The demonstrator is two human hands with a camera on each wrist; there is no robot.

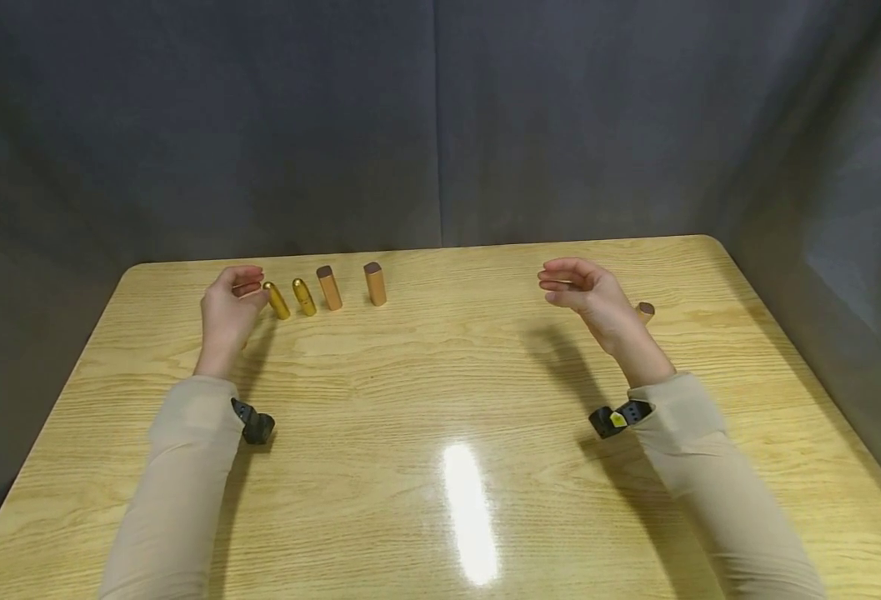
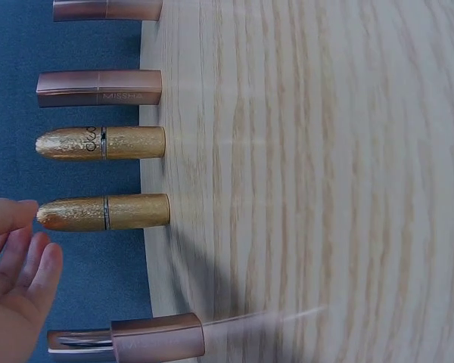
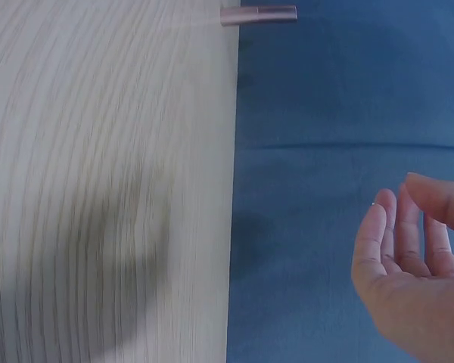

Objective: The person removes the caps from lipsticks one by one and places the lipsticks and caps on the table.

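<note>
Head view: over there the left hand (image 1: 232,307) arches, loosely parted, thumb by the tip of the leftmost gold tube (image 1: 278,302) standing on the table (image 1: 365,392); the right hand (image 1: 592,298) hovers, thumb and fingers apart.

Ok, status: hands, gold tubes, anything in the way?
Left hand at tip of upright gold tube, contact unclear. Right hand empty. Second gold tube stands alongside.
</note>
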